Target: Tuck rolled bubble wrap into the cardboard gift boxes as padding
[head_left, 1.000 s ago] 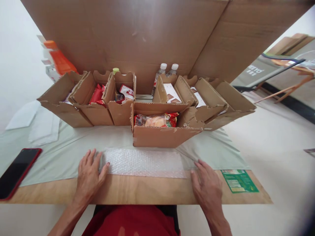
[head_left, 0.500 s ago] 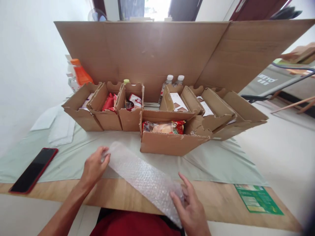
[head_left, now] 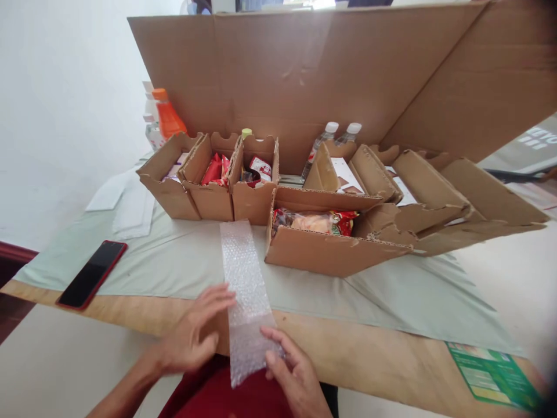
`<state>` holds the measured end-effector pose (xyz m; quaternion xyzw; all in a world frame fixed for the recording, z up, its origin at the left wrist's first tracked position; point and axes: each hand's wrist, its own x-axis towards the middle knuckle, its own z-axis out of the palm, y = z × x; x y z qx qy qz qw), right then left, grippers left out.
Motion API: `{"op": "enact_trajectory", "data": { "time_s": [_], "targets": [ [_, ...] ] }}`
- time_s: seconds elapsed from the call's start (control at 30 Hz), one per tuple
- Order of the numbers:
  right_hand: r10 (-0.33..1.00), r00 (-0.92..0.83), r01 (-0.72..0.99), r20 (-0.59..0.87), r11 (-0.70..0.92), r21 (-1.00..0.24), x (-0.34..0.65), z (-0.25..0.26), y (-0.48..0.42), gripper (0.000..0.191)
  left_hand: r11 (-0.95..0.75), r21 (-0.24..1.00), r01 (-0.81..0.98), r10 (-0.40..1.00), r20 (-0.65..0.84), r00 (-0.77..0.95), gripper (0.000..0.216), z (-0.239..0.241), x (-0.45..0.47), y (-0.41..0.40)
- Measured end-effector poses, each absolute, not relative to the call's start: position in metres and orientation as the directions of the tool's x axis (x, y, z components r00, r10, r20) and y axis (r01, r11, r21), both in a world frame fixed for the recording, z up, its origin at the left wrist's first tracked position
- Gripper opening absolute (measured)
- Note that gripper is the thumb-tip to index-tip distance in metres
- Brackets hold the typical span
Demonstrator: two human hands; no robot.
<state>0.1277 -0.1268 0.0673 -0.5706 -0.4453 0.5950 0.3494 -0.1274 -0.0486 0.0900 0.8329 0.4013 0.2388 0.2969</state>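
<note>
A long strip of clear bubble wrap (head_left: pixel 247 278) lies across the table's front part, its near end hanging over the wooden edge above my lap. With thumb and fingers, my right hand (head_left: pixel 296 371) grips the strip's right side close to that near end. My left hand (head_left: pixel 195 331) is open beside the strip's left edge, thumb apart from the stretched fingers and slightly blurred; whether its fingertips touch the wrap I cannot tell. Just beyond, to the right, stands a low cardboard box (head_left: pixel 331 251) with a packaged snack (head_left: pixel 315 222) in it.
A phone (head_left: pixel 92 274) lies at left, near flat white bags (head_left: pixel 134 209). Several cardboard boxes (head_left: pixel 209 197) line the back before a tall cardboard panel (head_left: pixel 278 75). An orange bottle (head_left: pixel 169 116) and clear bottles (head_left: pixel 319 148) stand behind. A green leaflet (head_left: pixel 491 374) lies front right.
The bubble wrap has swung from slanting across to pointing away from me. My left hand has let go of its far end and come nearer. The view has shifted.
</note>
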Motion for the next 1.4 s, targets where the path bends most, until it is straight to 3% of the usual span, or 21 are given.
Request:
{"op": "enact_trajectory", "data": {
  "time_s": [0.1,0.2,0.27,0.33,0.4,0.47,0.53,0.63,0.77,0.87,0.93,1.0,1.1,1.23,1.3,1.4],
  "targets": [
    [0.912,-0.14,-0.075,-0.387,-0.399,-0.914,0.12,0.073,-0.108,0.063,-0.385,0.757,0.528,0.842,0.054,0.537,0.07,0.09,-0.12,-0.086],
    [0.939,-0.117,-0.177,-0.323,-0.339,-0.924,0.117,0.075,-0.094,0.069,-0.21,0.766,0.607,0.958,0.037,0.285,0.047,0.078,-0.1,-0.074],
    [0.971,-0.059,-0.091,-0.231,-0.235,-0.968,0.121,0.074,-0.091,0.063,-0.113,0.754,0.647,0.99,0.03,0.138,0.047,0.068,-0.091,-0.054],
    [1.0,-0.018,0.167,-0.025,-0.022,-0.986,0.128,0.07,-0.092,0.048,-0.071,0.729,0.681,0.995,0.007,0.097,0.057,0.06,-0.088,-0.038],
    [0.969,-0.086,0.466,0.23,0.243,-0.851,0.132,0.065,-0.091,0.039,-0.074,0.697,0.713,0.994,-0.005,0.108,0.064,0.054,-0.089,-0.029],
    [0.898,-0.232,0.664,0.374,0.427,-0.613,0.131,0.058,-0.086,0.043,-0.111,0.669,0.735,0.992,0.027,0.125,0.066,0.05,-0.089,-0.026],
    [0.849,-0.333,0.756,0.41,0.5,-0.423,0.124,0.05,-0.078,0.048,-0.16,0.637,0.755,0.987,0.085,0.137,0.064,0.046,-0.089,-0.026],
    [0.803,-0.382,0.786,0.457,0.542,-0.296,0.115,0.044,-0.068,0.039,-0.229,0.576,0.785,0.97,0.206,0.131,0.057,0.049,-0.088,-0.033],
    [0.795,-0.418,0.718,0.44,0.586,-0.376,0.115,0.054,-0.065,0.031,-0.381,0.565,0.732,0.912,0.358,0.199,0.049,0.066,-0.095,-0.059],
    [0.832,-0.45,0.657,0.324,0.554,-0.512,0.117,0.066,-0.064,0.026,-0.483,0.599,0.638,0.874,0.365,0.32,0.044,0.074,-0.101,-0.078],
    [0.851,-0.437,0.637,0.292,0.521,-0.569,0.116,0.069,-0.061,0.023,-0.457,0.617,0.64,0.888,0.36,0.286,0.036,0.07,-0.101,-0.081],
    [0.865,-0.374,0.657,0.334,0.501,-0.564,0.116,0.069,-0.06,0.021,-0.39,0.618,0.683,0.915,0.346,0.209,0.03,0.062,-0.099,-0.076],
    [0.839,-0.29,0.735,0.461,0.503,-0.454,0.118,0.067,-0.064,0.02,-0.343,0.571,0.746,0.928,0.331,0.174,0.028,0.051,-0.095,-0.064],
    [0.788,-0.421,0.731,0.45,0.588,-0.346,0.12,0.064,-0.071,0.022,-0.363,0.517,0.775,0.912,0.366,0.184,0.03,0.051,-0.094,-0.061],
    [0.777,-0.449,0.711,0.441,0.61,-0.35,0.119,0.063,-0.071,0.025,-0.417,0.509,0.753,0.888,0.405,0.218,0.032,0.057,-0.097,-0.065],
    [0.808,-0.438,0.662,0.394,0.586,-0.467,0.118,0.065,-0.068,0.024,-0.514,0.54,0.666,0.854,0.399,0.335,0.032,0.065,-0.103,-0.075]
  ]
}}
